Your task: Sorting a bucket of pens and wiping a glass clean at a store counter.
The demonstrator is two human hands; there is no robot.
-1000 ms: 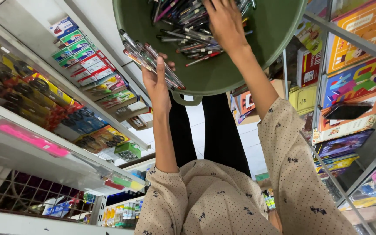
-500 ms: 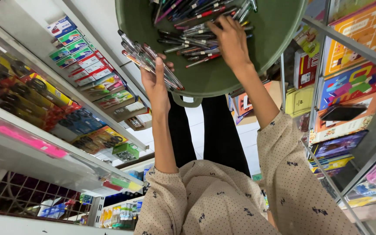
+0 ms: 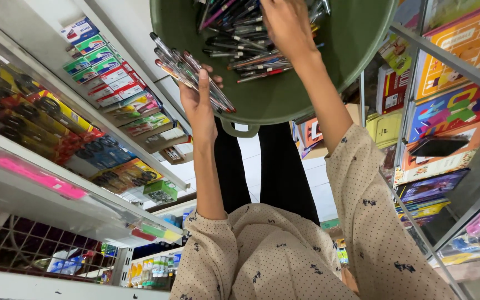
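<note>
- Two bare hands are working at a green basin (image 3: 318,94) full of loose pens (image 3: 251,39), seen from the head camera.
- Left hand (image 3: 198,103) is clamping a bundle of pens (image 3: 193,75) by the rim.
- Right hand (image 3: 287,25) is reaching among the loose pens; its grip cannot be told.
- Stationery shelves (image 3: 101,61) are flanking both sides.

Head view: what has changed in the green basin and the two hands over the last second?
The right hand has pulled back a little toward the near side of the pile of loose pens in the green basin, fingers down among them; whether it picked one up is not visible. The left hand keeps its grip on the bundle of pens at the basin's rim, unchanged. The shelves have not changed.
</note>
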